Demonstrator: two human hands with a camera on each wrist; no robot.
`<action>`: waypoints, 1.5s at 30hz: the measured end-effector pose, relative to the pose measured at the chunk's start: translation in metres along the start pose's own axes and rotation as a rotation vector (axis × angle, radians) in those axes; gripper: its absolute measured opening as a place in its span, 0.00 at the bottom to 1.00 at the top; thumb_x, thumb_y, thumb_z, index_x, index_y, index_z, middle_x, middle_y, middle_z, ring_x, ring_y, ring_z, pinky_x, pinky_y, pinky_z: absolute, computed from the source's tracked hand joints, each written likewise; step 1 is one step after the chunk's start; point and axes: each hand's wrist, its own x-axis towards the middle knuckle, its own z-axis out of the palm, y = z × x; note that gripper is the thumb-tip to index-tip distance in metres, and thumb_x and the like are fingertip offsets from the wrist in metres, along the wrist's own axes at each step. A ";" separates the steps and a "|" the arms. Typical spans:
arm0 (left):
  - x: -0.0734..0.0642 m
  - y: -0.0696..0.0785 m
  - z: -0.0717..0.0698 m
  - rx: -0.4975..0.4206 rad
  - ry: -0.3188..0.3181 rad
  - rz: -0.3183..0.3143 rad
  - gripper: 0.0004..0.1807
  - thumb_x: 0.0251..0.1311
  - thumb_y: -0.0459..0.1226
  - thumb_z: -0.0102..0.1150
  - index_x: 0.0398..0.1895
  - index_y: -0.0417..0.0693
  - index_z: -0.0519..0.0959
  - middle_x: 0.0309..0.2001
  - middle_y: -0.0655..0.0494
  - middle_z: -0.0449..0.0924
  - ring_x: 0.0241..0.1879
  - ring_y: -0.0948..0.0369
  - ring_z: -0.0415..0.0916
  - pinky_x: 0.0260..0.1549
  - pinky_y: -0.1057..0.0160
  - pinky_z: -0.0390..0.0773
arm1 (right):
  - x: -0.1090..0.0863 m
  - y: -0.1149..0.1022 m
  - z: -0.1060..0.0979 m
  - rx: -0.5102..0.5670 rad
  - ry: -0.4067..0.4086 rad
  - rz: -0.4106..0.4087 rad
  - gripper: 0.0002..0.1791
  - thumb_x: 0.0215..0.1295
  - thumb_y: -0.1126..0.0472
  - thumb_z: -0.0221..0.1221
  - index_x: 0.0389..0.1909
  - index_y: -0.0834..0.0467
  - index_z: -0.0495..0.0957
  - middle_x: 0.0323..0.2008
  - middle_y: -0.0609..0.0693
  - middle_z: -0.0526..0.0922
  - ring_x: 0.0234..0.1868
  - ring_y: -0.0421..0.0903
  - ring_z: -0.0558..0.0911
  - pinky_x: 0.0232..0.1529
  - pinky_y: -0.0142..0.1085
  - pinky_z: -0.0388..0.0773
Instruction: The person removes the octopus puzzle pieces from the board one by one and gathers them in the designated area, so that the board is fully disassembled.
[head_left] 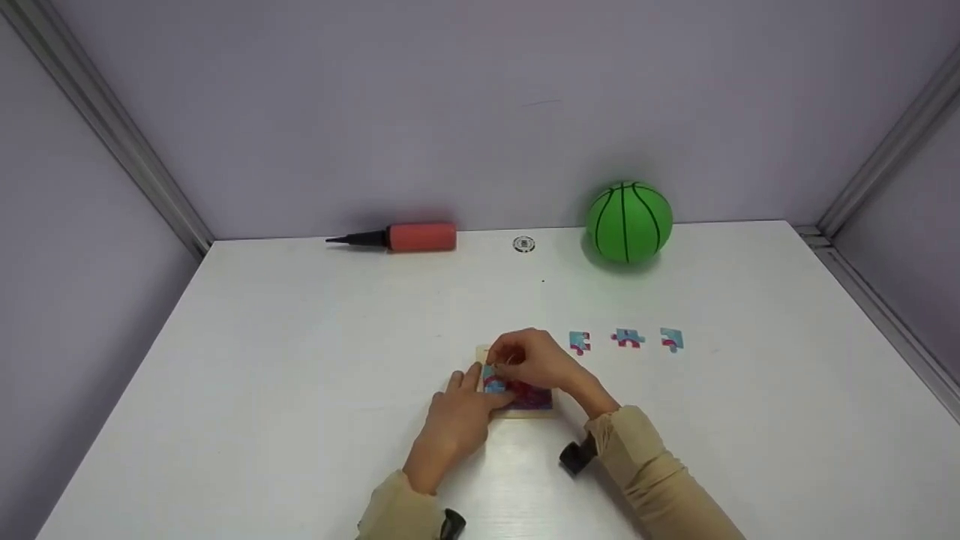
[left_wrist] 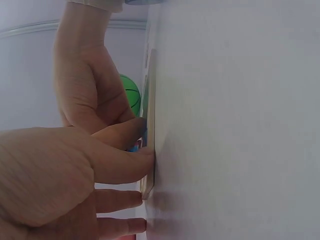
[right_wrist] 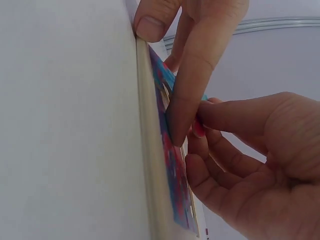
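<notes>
A small wooden jigsaw board [head_left: 525, 415] lies near the middle of the white table, its picture partly filled with blue, purple and red pieces. My left hand [head_left: 459, 412] rests at its left side, fingers extended, with the thumb against the front edge in the left wrist view. One left finger presses on the picture in the right wrist view. Above the board, my right hand [head_left: 541, 361] pinches a puzzle piece [right_wrist: 199, 129] showing red and light blue, mostly covered by the fingertips. The hands hide much of the board's upper part.
Three loose puzzle pieces, a left one [head_left: 579, 342], a middle one [head_left: 628, 337] and a right one [head_left: 672, 339], lie right of the board. A green ball [head_left: 630, 223], a round black-and-white marker [head_left: 523, 244] and a red hand pump [head_left: 421, 237] are along the back wall.
</notes>
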 end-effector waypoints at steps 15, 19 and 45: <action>0.005 -0.006 0.005 0.035 0.121 0.051 0.15 0.66 0.43 0.55 0.54 0.67 0.81 0.61 0.43 0.69 0.51 0.47 0.69 0.38 0.44 0.77 | -0.001 -0.001 0.002 -0.013 -0.006 0.022 0.04 0.62 0.67 0.61 0.36 0.58 0.82 0.31 0.48 0.81 0.31 0.42 0.75 0.38 0.38 0.75; 0.008 -0.004 0.009 0.061 0.148 0.041 0.14 0.66 0.43 0.55 0.51 0.67 0.82 0.57 0.44 0.70 0.46 0.49 0.67 0.35 0.47 0.77 | 0.000 0.000 0.005 -0.017 -0.008 0.057 0.05 0.63 0.67 0.61 0.38 0.57 0.82 0.33 0.47 0.82 0.33 0.43 0.76 0.42 0.39 0.77; -0.005 0.003 0.004 -0.095 -0.039 0.021 0.26 0.66 0.42 0.55 0.68 0.61 0.69 0.72 0.36 0.50 0.69 0.34 0.49 0.56 0.35 0.64 | 0.001 0.001 0.003 -0.014 0.001 0.054 0.04 0.61 0.67 0.62 0.36 0.58 0.82 0.31 0.47 0.82 0.32 0.41 0.76 0.40 0.38 0.76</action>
